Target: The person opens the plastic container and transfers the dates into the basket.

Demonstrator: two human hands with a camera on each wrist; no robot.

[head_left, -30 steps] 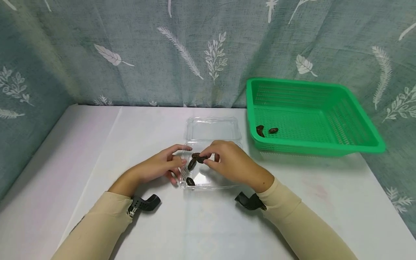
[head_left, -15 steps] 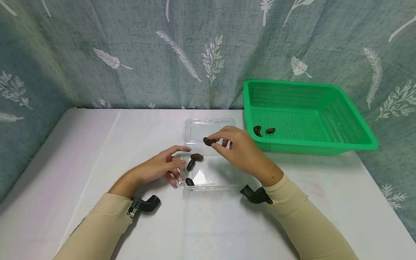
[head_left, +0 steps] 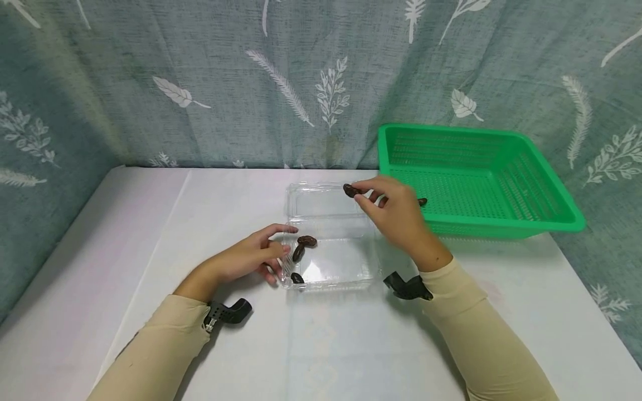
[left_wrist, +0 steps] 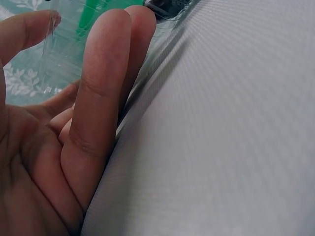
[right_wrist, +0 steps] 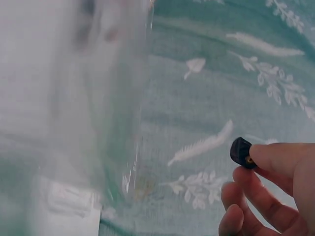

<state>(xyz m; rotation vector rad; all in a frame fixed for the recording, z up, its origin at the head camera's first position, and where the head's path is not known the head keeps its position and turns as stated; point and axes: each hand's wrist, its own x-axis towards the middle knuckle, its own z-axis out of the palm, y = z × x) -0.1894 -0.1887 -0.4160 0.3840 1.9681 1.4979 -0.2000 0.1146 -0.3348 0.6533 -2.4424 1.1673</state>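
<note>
In the head view, my right hand (head_left: 396, 209) pinches a dark brown, wrinkled date (head_left: 352, 190) between thumb and fingertips, raised over the lid of a clear plastic clamshell box (head_left: 341, 278). The right wrist view shows the same date (right_wrist: 241, 153) at the fingertips. Three more dates lie along the box's left side: one (head_left: 307, 241) touching another (head_left: 298, 254), and a third (head_left: 297, 278) at the front left corner. My left hand (head_left: 251, 253) rests at the box's left wall with loosely bent fingers, the index fingertip at the rim.
A green perforated basket (head_left: 481, 227) stands at the back right, with a date (head_left: 422, 201) inside, partly behind my right hand. The box's lid (head_left: 321, 200) lies folded back toward the patterned curtain (head_left: 225, 111). White cloth covers the table (head_left: 331, 345).
My right hand has lifted a date out of the box and carried it up and to the right, toward the basket. The left hand has stayed by the box wall.
</note>
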